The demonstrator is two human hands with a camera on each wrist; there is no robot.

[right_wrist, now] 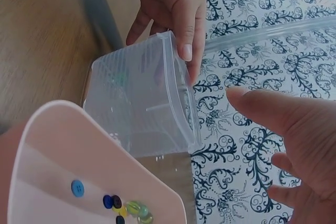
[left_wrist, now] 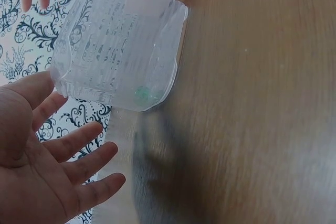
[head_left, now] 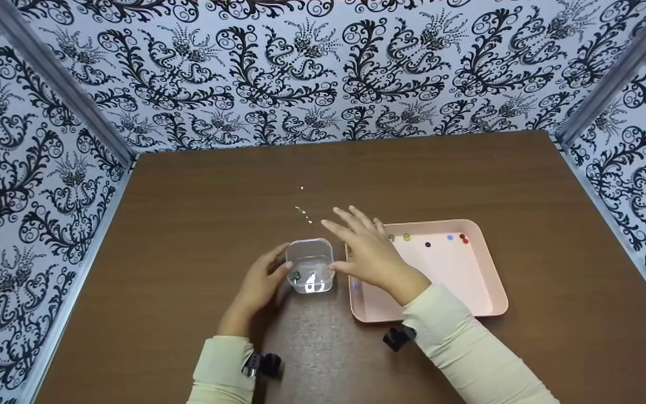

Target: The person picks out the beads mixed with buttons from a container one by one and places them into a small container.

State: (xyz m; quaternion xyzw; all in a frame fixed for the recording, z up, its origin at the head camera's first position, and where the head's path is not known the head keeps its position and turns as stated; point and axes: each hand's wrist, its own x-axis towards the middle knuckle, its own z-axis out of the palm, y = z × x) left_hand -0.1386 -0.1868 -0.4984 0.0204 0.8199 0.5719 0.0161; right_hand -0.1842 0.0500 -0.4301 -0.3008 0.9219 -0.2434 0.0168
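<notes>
A clear square plastic container (head_left: 309, 248) stands upright on the table, with a small green piece (head_left: 295, 275) in its near left corner. My left hand (head_left: 258, 283) is at the container's left side, its thumb touching the rim. In the left wrist view that hand's other fingers (left_wrist: 86, 169) are spread and loosely extended, not wrapped round the container. The right hand (head_left: 370, 252) hovers over the left edge of a pink tray (head_left: 441, 280), fingers spread. Its thumb (right_wrist: 262, 108) is apart from the container in the right wrist view.
Inside the tray lie a blue button (right_wrist: 77, 188), striped glass marbles (right_wrist: 139, 210), red pieces (head_left: 464, 239) and other small items. Tiny bright specks (head_left: 303, 212) show on the brown table (head_left: 199, 224) beyond the container. Patterned panels (head_left: 300, 73) enclose the back and sides.
</notes>
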